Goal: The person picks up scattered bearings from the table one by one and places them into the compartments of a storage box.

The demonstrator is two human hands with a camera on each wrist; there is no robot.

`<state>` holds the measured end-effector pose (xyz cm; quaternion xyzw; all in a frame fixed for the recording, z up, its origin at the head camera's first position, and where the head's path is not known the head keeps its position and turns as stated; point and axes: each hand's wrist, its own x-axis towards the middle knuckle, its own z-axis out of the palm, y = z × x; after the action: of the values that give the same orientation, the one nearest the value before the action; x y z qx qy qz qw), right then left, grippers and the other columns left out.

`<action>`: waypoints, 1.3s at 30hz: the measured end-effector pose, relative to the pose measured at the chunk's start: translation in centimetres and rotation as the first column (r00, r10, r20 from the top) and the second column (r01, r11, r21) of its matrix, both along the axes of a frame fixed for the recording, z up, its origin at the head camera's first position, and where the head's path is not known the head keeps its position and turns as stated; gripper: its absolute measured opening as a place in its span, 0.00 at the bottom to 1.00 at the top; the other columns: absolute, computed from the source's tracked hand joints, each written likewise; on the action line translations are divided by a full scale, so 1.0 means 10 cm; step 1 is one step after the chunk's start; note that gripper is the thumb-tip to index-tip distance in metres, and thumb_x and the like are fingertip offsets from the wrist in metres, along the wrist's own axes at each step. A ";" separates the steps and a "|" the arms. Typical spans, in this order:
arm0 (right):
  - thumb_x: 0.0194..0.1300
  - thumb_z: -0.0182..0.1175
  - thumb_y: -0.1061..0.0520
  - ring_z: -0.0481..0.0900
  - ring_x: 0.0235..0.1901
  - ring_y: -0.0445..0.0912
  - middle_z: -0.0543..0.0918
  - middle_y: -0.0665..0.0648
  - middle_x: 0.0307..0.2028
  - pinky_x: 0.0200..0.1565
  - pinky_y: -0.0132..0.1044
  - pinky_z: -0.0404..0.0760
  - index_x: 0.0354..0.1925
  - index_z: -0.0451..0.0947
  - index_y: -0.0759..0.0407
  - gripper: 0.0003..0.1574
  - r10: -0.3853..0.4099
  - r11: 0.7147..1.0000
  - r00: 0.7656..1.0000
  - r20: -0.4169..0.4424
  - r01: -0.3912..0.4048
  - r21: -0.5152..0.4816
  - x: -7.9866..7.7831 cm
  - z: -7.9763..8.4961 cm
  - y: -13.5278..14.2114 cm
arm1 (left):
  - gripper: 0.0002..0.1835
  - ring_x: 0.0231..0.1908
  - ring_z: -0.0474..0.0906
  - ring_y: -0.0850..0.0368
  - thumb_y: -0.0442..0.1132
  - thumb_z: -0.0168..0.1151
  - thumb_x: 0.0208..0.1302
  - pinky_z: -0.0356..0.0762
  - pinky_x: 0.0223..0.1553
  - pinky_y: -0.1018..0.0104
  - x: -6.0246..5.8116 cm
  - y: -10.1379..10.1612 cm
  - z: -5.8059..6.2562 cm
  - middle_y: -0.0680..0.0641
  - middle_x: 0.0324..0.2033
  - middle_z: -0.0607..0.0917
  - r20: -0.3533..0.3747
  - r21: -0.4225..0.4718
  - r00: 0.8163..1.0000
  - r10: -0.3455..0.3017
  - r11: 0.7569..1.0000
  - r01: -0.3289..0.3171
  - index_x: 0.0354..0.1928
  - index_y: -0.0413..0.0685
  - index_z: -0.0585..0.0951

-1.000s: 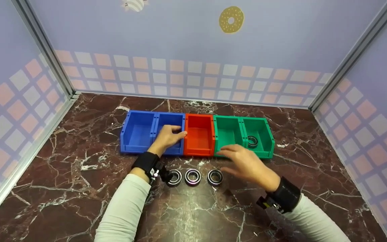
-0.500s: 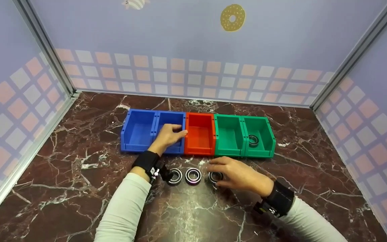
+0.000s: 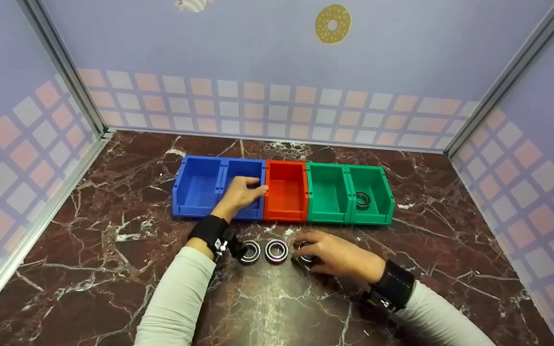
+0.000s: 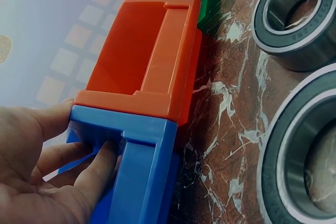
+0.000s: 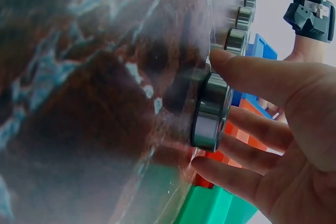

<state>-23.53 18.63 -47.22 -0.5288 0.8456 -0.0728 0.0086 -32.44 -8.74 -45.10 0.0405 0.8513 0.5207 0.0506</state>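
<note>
My left hand (image 3: 242, 193) reaches into the right-hand blue bin (image 4: 139, 182). Its fingers lie inside against the side wall, with the thumb over the top edge beside the red bin (image 3: 285, 194), so it pinches that wall. My right hand (image 3: 342, 254) is low over the table around the rightmost bearing (image 5: 211, 116) in the row. The thumb is right at one side of this steel ring, the fairly straight fingers spread along the other. From above, the hand partly covers it. More bearings stand to its left, the middle one (image 3: 276, 252) and another (image 3: 252, 252) beside the left wrist camera.
Two green bins (image 3: 328, 194) adjoin the red one on the right, and the far-right one holds a bearing (image 3: 362, 200). Another blue bin (image 3: 197, 190) ends the row at left. Patterned panels (image 3: 277, 62) enclose the dark marbled table (image 3: 113, 269) at the back and sides.
My right hand has come down and left from in front of the green bins to the rightmost table bearing. The left hand has stayed at the blue bin.
</note>
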 end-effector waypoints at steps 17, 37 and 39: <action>0.56 0.70 0.63 0.77 0.61 0.51 0.79 0.57 0.61 0.62 0.44 0.78 0.54 0.83 0.49 0.26 -0.013 1.000 1.000 0.015 0.013 0.005 -0.02 -0.01 -0.03 | 0.28 0.69 0.67 0.39 0.39 0.63 0.66 0.64 0.72 0.52 0.00 0.01 0.01 0.31 0.65 0.74 -0.003 -0.003 1.000 0.007 1.000 -0.007 0.63 0.29 0.73; 0.58 0.68 0.64 0.78 0.60 0.49 0.80 0.55 0.60 0.62 0.42 0.78 0.52 0.84 0.49 0.23 -0.004 1.000 0.999 0.050 0.004 0.011 -0.04 0.01 -0.03 | 0.28 0.67 0.68 0.41 0.39 0.63 0.66 0.66 0.70 0.53 0.00 0.00 0.00 0.32 0.65 0.74 0.004 0.017 1.000 0.013 1.000 -0.013 0.63 0.29 0.73; 0.59 0.68 0.64 0.78 0.60 0.49 0.80 0.55 0.60 0.62 0.42 0.79 0.52 0.84 0.49 0.22 -0.002 1.000 0.999 0.054 0.001 0.011 -0.04 0.01 -0.02 | 0.28 0.68 0.68 0.41 0.39 0.63 0.66 0.65 0.71 0.54 0.00 0.00 0.00 0.32 0.65 0.74 0.012 0.020 1.000 0.013 1.000 -0.013 0.64 0.29 0.73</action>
<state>-23.97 18.39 -47.08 -0.5259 0.8459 -0.0822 0.0342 -32.45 -8.70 -45.10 0.0325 0.8459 0.5298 0.0517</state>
